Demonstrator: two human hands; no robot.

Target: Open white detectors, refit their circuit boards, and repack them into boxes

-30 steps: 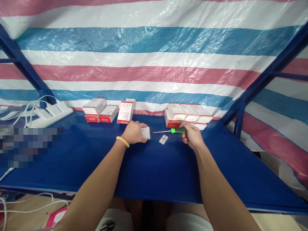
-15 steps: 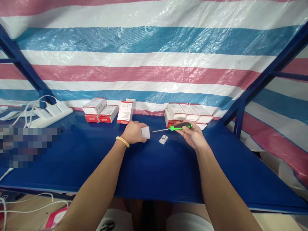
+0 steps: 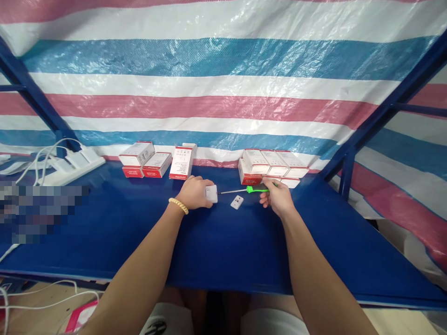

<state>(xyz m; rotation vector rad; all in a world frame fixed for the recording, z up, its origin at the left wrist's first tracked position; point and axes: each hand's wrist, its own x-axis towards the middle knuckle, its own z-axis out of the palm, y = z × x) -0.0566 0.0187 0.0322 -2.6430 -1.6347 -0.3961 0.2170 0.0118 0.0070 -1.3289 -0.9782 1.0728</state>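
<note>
My left hand (image 3: 194, 192) is closed on a small white plastic device (image 3: 211, 194) with rounded corners, held just over the blue table. In my right hand (image 3: 277, 195) is a screwdriver (image 3: 253, 189) with a green and black handle, its fingers wrapped round the grip. The thin metal shaft points left, and its dark tip meets the right side of the device; I cannot tell how deep it sits. A small white plate (image 3: 237, 202) with dark openings lies flat on the table between my hands, below the shaft.
Red and white boxes (image 3: 157, 164) are stacked at the back left, with one box (image 3: 181, 162) leaning upright beside them. Several more boxes (image 3: 274, 163) stand behind my right hand. A white power strip (image 3: 75, 166) with cables lies on the blue table (image 3: 230, 251) at left.
My right hand has turned round the screwdriver handle, its palm rolling over and the fingers now curling beneath. The left hand and the white device have stayed nearly still.
</note>
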